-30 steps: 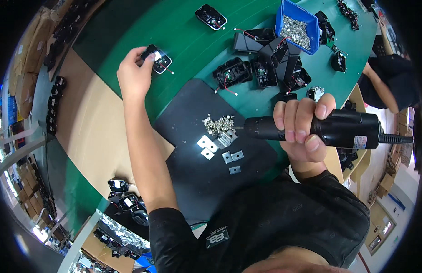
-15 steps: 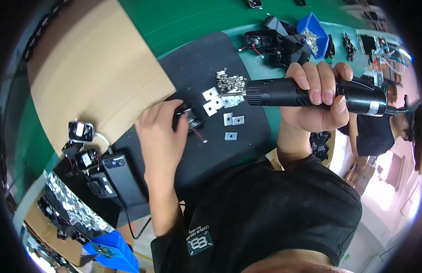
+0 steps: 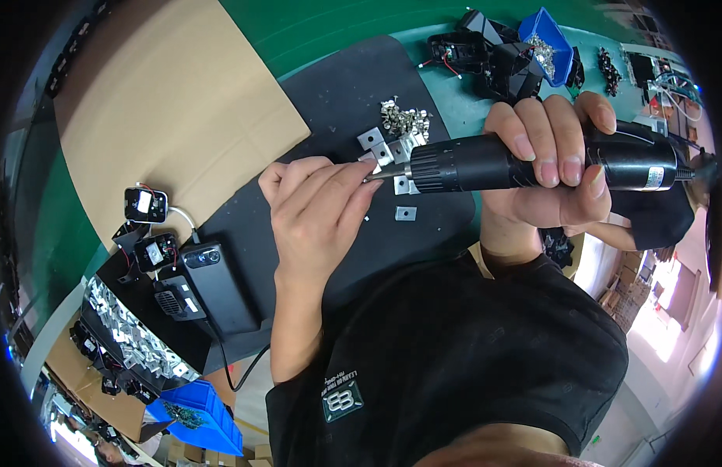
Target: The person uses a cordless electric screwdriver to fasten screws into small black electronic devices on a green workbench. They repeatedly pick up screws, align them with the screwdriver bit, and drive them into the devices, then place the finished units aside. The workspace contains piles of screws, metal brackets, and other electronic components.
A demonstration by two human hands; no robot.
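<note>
While the right hand [image 3: 546, 156] grips a ribbed screwdriver [image 3: 454, 165], the left [image 3: 320, 204] pinches its tip [image 3: 373, 177].

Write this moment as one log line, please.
Right hand: grips screwdriver | Left hand: fingertips at tip of bit, anything pinched unclear | Mat: screws, plates

Middle evenly lit, moderately bright. Washed-out glare in right background, smaller blown-out patch at lower left edge. Metal plates [image 3: 365, 142] catch light, near white; soft sheen along black screwdriver [image 3: 466, 162]. Black shirt [image 3: 485, 350] dark, folds faint. Cardboard sheet [image 3: 182, 109] shaded toward upper left. Fisheye rim — black corners, bent edges, smeared detail.
</note>
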